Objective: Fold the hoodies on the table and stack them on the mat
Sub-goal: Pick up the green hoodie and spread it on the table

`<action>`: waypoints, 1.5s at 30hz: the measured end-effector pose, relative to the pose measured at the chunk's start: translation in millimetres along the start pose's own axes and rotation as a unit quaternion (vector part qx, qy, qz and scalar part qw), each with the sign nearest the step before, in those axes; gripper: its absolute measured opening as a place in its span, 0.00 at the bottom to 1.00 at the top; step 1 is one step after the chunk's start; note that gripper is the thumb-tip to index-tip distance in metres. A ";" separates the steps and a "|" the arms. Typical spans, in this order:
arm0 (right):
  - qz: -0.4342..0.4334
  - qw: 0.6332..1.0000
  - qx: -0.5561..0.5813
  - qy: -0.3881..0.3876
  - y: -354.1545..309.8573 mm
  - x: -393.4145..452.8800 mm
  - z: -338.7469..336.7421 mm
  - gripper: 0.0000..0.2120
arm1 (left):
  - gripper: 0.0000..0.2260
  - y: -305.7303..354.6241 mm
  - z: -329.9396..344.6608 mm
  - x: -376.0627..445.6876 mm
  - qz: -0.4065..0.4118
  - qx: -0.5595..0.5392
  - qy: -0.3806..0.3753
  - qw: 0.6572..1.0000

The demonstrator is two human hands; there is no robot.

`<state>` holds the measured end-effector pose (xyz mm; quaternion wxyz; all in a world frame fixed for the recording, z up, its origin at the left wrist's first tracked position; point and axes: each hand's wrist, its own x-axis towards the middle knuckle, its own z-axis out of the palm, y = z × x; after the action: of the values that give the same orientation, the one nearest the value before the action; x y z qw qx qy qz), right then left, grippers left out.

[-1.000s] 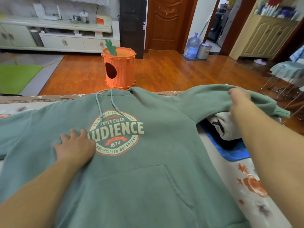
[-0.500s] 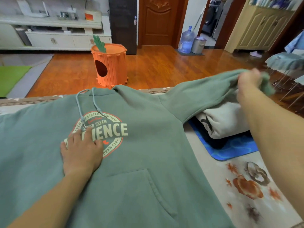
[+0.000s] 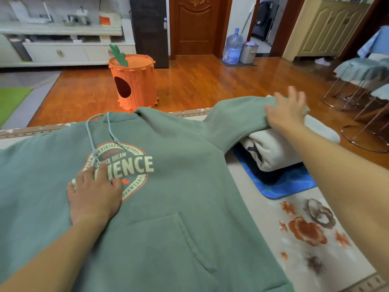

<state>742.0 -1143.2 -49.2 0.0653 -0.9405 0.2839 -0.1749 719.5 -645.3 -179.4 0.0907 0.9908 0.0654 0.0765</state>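
A sage-green hoodie (image 3: 179, 186) with a round "AUDIENCE" print lies face up, spread across the table. My left hand (image 3: 94, 192) rests flat on the print, fingers apart. The hoodie's right sleeve (image 3: 237, 114) drapes over a folded white hoodie (image 3: 277, 150), which sits on a dark folded garment (image 3: 267, 175) on the blue mat (image 3: 290, 186). My right hand (image 3: 286, 110) lies on the sleeve's end with its fingers spread, gripping nothing. The hoodie's left sleeve runs out of view.
A floral tablecloth (image 3: 305, 228) covers the table at the right. Beyond the far edge stand an orange carrot-shaped bin (image 3: 134, 83), a water bottle (image 3: 232, 47) and metal-legged stools (image 3: 357, 81) on the wooden floor.
My right hand has lowered the lifted sleeve onto the white hoodie and opened its fingers. My left hand slid slightly right onto the print and now stays put.
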 end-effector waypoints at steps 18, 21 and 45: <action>-0.178 0.980 -0.018 -0.090 -49.9 -267.9 42.8 0.20 | 0.26 -122.5 -87.9 -89.1 -0.027 -0.056 0.020 0.998; -0.076 0.992 0.007 -0.099 -42.5 -283.6 25.1 0.20 | 0.19 -192.8 -115.9 -158.0 -0.156 0.012 -0.012 0.988; -0.260 0.935 -0.119 -0.210 -208.3 -226.5 -33.8 0.22 | 0.24 -138.6 -141.2 -41.1 0.091 -0.022 -0.162 0.982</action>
<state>660.0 -845.0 -37.6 -0.0365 -0.9976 0.0277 0.0510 640.2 -492.2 -74.1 0.1150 0.9895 -0.0425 -0.0761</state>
